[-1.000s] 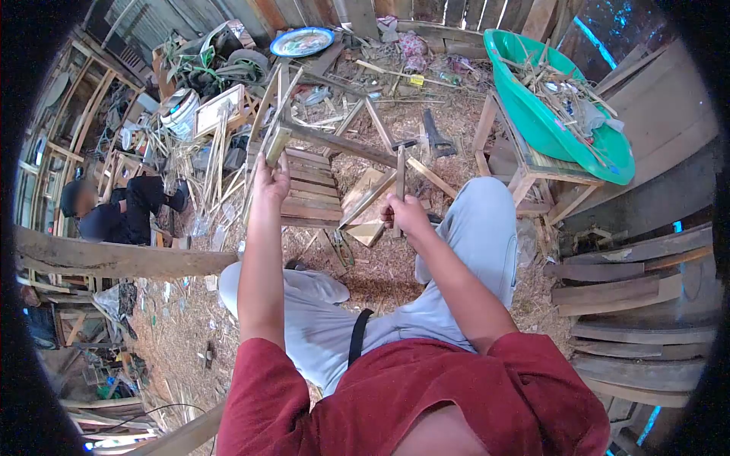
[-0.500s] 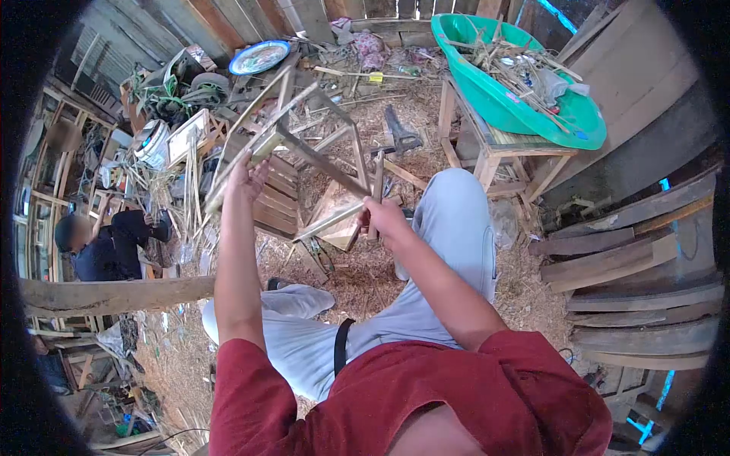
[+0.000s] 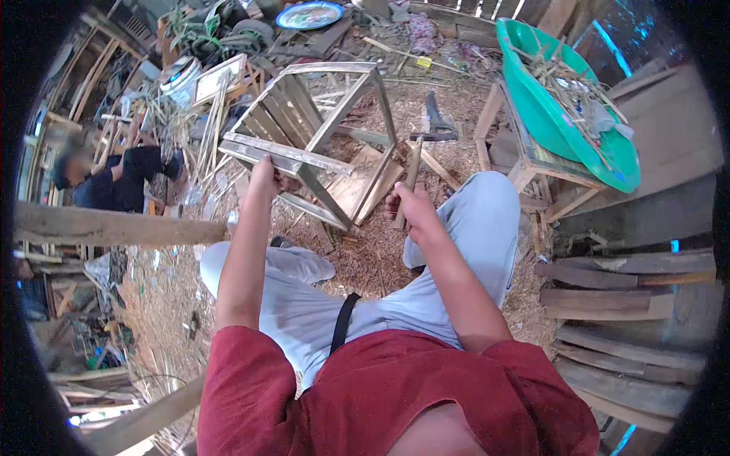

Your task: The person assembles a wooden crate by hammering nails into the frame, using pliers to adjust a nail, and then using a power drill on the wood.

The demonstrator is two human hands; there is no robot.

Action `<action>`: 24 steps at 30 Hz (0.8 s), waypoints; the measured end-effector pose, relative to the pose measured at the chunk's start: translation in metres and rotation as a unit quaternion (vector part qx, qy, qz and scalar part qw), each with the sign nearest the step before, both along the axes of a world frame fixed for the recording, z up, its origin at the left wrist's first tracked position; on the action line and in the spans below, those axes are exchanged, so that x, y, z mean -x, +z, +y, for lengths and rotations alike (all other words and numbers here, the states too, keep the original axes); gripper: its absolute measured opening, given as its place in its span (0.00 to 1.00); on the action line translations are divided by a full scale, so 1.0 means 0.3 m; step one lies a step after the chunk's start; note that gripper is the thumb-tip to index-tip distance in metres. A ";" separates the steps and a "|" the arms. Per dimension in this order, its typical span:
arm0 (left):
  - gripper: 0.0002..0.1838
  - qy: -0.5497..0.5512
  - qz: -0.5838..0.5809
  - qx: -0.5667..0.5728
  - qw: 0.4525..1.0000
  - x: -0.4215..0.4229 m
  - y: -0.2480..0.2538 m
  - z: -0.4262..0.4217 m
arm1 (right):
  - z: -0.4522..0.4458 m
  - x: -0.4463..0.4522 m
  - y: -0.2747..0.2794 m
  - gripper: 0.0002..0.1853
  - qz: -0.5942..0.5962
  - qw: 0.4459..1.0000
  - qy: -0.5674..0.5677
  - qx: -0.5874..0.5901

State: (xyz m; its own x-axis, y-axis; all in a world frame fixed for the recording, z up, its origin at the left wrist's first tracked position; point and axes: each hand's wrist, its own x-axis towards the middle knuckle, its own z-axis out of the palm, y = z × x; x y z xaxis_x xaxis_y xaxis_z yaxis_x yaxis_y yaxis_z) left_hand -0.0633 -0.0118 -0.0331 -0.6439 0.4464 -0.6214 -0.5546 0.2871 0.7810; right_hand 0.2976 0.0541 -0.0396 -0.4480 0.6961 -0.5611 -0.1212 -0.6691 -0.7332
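Observation:
A slatted wooden chair frame (image 3: pixel 328 161) is tipped over in front of me, between and beyond my knees. My left hand (image 3: pixel 266 180) is closed around its near rail. My right hand (image 3: pixel 413 204) is wrapped around a slim wooden stick (image 3: pixel 415 161), held upright just right of the frame and apart from it. Whether the stick is a tool's handle I cannot make out. Behind its upper end, a dark L-shaped object (image 3: pixel 436 125) lies on the shavings. A flat wooden board (image 3: pixel 351 186) shows through the frame.
A green tub (image 3: pixel 525 99) of wood scraps rests on a wooden table (image 3: pixel 525 176) at right. Curved planks (image 3: pixel 608 304) are stacked lower right. A wooden beam (image 3: pixel 114 226) crosses at left, near a seated person (image 3: pixel 114 182). A white bucket (image 3: pixel 181 82) stands upper left.
The chair frame has been turned and lowered, with my left hand still on it. My right hand has moved right, away from the frame, with the stick. The view has shifted too.

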 end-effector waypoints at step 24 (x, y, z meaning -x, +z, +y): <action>0.38 -0.409 0.530 0.222 0.709 -0.096 0.022 0.166 | -0.087 -0.118 0.221 0.19 -0.184 0.931 0.234 -0.213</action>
